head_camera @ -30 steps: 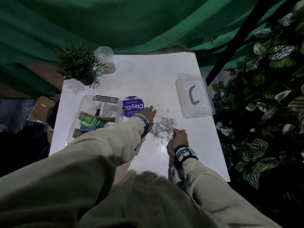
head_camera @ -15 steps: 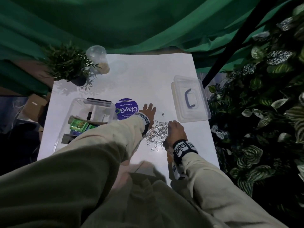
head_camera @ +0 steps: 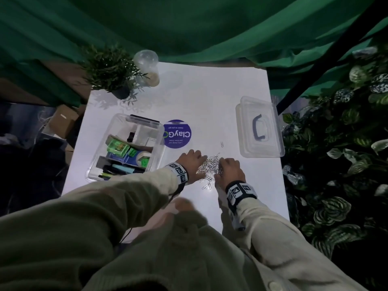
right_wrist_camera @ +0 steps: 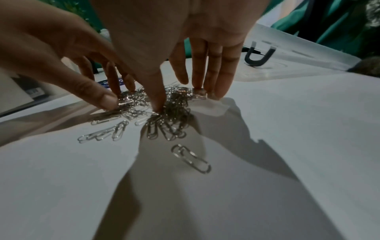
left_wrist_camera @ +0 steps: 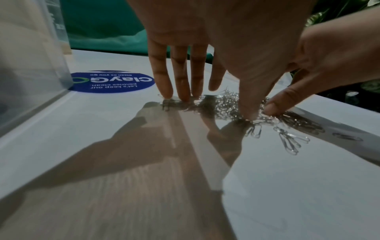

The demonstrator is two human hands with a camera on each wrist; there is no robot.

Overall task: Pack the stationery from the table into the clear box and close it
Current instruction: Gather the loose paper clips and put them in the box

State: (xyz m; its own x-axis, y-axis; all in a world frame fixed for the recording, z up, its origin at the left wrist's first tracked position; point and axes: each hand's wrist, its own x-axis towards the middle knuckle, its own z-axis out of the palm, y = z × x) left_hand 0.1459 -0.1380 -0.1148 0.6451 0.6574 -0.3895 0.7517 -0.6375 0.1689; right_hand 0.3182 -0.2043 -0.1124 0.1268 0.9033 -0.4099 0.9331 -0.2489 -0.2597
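Observation:
A pile of silver paper clips [head_camera: 210, 164] lies on the white table [head_camera: 210, 97], right of the clear box [head_camera: 156, 158]. The box holds green packs, tape and pens. My left hand [head_camera: 196, 164] presses straight fingers [left_wrist_camera: 180, 78] against the pile's left side [left_wrist_camera: 226, 104]. On the right side my right hand [head_camera: 227, 168] does the same, its fingers [right_wrist_camera: 213, 73] straight and thumb down in the clips [right_wrist_camera: 170, 104]. Neither hand holds any clips. Several loose clips [right_wrist_camera: 191, 158] lie nearer me, and one clip [head_camera: 222, 144] lies farther off. The lid [head_camera: 259, 127] with its dark handle lies at the right.
A round blue sticker [head_camera: 177, 133] is on the table between box and pile. A small potted plant [head_camera: 111, 70] and a clear cup [head_camera: 147, 66] stand at the far left corner. Leafy plants [head_camera: 340, 154] crowd the table's right edge. Green cloth hangs behind.
Both hands have drawn in toward each other, pushing the spread clips into a tighter heap between them. The left hand moved back from near the sticker.

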